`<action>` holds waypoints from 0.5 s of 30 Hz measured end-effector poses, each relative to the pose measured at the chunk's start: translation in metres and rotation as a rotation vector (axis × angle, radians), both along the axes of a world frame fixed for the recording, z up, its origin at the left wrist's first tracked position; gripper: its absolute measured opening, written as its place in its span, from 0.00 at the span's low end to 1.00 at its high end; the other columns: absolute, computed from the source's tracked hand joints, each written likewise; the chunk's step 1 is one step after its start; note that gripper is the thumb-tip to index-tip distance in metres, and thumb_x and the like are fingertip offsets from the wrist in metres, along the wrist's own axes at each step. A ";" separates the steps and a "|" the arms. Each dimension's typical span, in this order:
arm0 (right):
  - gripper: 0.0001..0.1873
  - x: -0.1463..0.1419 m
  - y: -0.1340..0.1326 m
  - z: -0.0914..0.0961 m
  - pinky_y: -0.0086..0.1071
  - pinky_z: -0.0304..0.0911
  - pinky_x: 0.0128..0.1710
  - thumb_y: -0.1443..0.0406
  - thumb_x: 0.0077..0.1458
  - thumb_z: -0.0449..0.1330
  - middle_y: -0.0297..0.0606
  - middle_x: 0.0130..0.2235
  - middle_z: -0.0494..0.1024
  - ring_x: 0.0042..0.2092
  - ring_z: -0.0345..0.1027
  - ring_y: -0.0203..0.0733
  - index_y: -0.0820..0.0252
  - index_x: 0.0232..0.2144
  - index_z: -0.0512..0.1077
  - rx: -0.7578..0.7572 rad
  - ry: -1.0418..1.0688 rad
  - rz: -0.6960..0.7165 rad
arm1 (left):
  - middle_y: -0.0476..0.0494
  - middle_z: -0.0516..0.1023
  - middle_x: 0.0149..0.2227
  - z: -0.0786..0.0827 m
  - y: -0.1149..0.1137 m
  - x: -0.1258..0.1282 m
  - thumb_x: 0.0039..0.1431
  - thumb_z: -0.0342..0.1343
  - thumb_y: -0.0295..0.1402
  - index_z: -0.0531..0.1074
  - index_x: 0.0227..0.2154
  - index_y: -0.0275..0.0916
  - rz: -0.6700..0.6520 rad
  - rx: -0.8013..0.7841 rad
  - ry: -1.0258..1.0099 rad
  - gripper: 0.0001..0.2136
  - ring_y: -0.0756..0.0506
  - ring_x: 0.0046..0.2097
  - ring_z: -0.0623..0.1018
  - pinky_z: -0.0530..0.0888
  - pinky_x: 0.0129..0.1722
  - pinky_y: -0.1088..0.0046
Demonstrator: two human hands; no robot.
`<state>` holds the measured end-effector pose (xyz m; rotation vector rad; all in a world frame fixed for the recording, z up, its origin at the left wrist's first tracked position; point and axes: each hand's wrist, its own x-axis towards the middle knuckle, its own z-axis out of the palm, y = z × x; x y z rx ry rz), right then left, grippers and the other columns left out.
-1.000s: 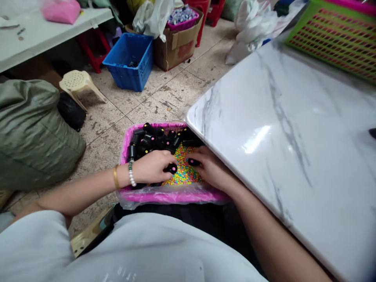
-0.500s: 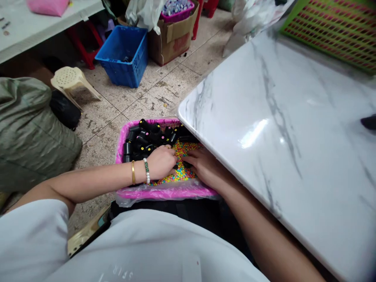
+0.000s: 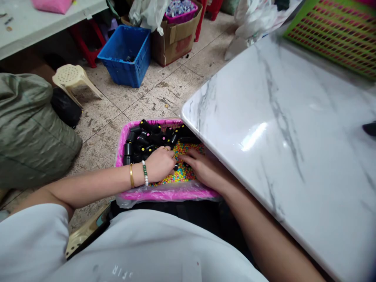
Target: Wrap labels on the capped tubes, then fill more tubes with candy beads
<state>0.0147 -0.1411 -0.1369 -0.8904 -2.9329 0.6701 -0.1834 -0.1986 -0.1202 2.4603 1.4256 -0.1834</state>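
Note:
A pink basket (image 3: 170,194) lined with clear plastic sits at my lap, holding black tube-like pieces (image 3: 152,137) and many small coloured beads (image 3: 183,148). Some black pieces have yellow or pink dots of bead colour at their ends. My left hand (image 3: 161,164) is curled over the beads, closed round a black piece (image 3: 176,167) whose end shows past the fingers. Facing it, my right hand (image 3: 199,166) rests at the beads with thumb and fingers apart. Something dark shows beneath its fingertips, too hidden to make out.
A white marbled table (image 3: 235,109) overhangs the basket's right side, with a green basket (image 3: 331,39) on it. On the floor beyond are a blue crate (image 3: 126,58), a cardboard box (image 3: 179,43) and a cream stool (image 3: 70,76). A large grey-green sack (image 3: 32,133) stands at left.
My right hand's fingers have shifted slightly left and spread a little. My left hand stays almost in place, and the whole view has moved slightly.

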 end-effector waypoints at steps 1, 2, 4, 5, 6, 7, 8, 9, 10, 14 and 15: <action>0.29 -0.001 0.002 -0.002 0.43 0.66 0.46 0.77 0.57 0.49 0.45 0.46 0.76 0.45 0.71 0.50 0.56 0.56 0.73 0.011 0.013 -0.018 | 0.35 0.76 0.37 0.000 -0.001 0.001 0.59 0.60 0.38 0.78 0.36 0.32 -0.003 0.024 0.007 0.12 0.37 0.43 0.72 0.65 0.41 0.61; 0.29 -0.002 0.005 -0.004 0.44 0.66 0.48 0.77 0.56 0.50 0.45 0.47 0.76 0.47 0.70 0.51 0.56 0.57 0.72 0.015 0.040 -0.030 | 0.35 0.76 0.37 -0.001 -0.001 0.002 0.61 0.58 0.38 0.77 0.35 0.32 -0.009 0.045 0.013 0.12 0.37 0.43 0.72 0.65 0.41 0.61; 0.27 -0.002 0.010 -0.009 0.44 0.64 0.52 0.76 0.55 0.51 0.43 0.50 0.75 0.50 0.68 0.51 0.54 0.53 0.75 -0.009 0.085 -0.042 | 0.35 0.75 0.36 -0.003 -0.002 0.006 0.63 0.56 0.35 0.77 0.34 0.33 -0.031 0.068 0.018 0.10 0.37 0.43 0.71 0.64 0.40 0.61; 0.25 -0.003 0.012 -0.011 0.43 0.63 0.52 0.75 0.55 0.51 0.41 0.50 0.76 0.51 0.68 0.50 0.53 0.49 0.77 -0.032 0.084 -0.041 | 0.35 0.75 0.36 -0.005 -0.001 0.008 0.63 0.54 0.33 0.77 0.33 0.33 -0.046 0.073 0.014 0.10 0.37 0.43 0.71 0.64 0.40 0.61; 0.23 -0.004 0.012 -0.012 0.42 0.64 0.52 0.75 0.56 0.51 0.40 0.50 0.76 0.50 0.68 0.48 0.53 0.46 0.78 -0.052 0.071 -0.037 | 0.35 0.75 0.35 -0.007 -0.001 0.010 0.63 0.53 0.32 0.77 0.32 0.33 -0.058 0.075 0.005 0.10 0.38 0.43 0.71 0.64 0.40 0.60; 0.21 -0.004 0.012 -0.012 0.42 0.64 0.50 0.75 0.56 0.51 0.41 0.49 0.77 0.48 0.69 0.48 0.55 0.44 0.79 -0.066 0.050 -0.026 | 0.35 0.75 0.35 -0.009 -0.001 0.011 0.63 0.53 0.30 0.77 0.32 0.32 -0.071 0.073 -0.010 0.09 0.38 0.43 0.72 0.64 0.40 0.60; 0.20 -0.005 0.011 -0.012 0.42 0.64 0.49 0.75 0.56 0.51 0.42 0.47 0.77 0.47 0.69 0.48 0.56 0.42 0.79 -0.072 0.033 -0.009 | 0.34 0.75 0.35 -0.011 0.000 0.013 0.63 0.53 0.30 0.77 0.32 0.32 -0.083 0.066 -0.027 0.09 0.38 0.42 0.72 0.65 0.40 0.60; 0.19 -0.004 0.010 -0.011 0.43 0.65 0.48 0.75 0.56 0.51 0.43 0.47 0.78 0.47 0.69 0.49 0.58 0.42 0.79 -0.071 0.023 0.007 | 0.34 0.75 0.35 -0.013 0.001 0.014 0.63 0.53 0.30 0.77 0.33 0.32 -0.090 0.050 -0.044 0.09 0.38 0.42 0.73 0.65 0.40 0.60; 0.19 -0.003 0.008 -0.010 0.44 0.65 0.49 0.75 0.56 0.52 0.45 0.47 0.77 0.47 0.69 0.50 0.59 0.42 0.79 -0.065 0.023 0.013 | 0.34 0.76 0.36 -0.015 0.002 0.014 0.62 0.54 0.30 0.78 0.34 0.31 -0.091 0.026 -0.062 0.09 0.38 0.42 0.73 0.66 0.41 0.60; 0.18 0.016 0.006 -0.013 0.49 0.63 0.54 0.72 0.54 0.56 0.46 0.49 0.76 0.51 0.69 0.54 0.58 0.46 0.76 -0.049 0.115 -0.104 | 0.36 0.78 0.41 -0.019 0.005 0.009 0.59 0.60 0.33 0.78 0.43 0.34 -0.046 -0.141 -0.233 0.11 0.40 0.44 0.76 0.70 0.44 0.65; 0.19 0.022 0.006 -0.015 0.49 0.62 0.56 0.71 0.55 0.56 0.45 0.49 0.76 0.51 0.69 0.54 0.57 0.48 0.75 -0.051 0.149 -0.150 | 0.37 0.78 0.43 -0.020 0.005 0.007 0.59 0.61 0.32 0.77 0.45 0.34 -0.041 -0.190 -0.310 0.12 0.41 0.45 0.77 0.70 0.46 0.67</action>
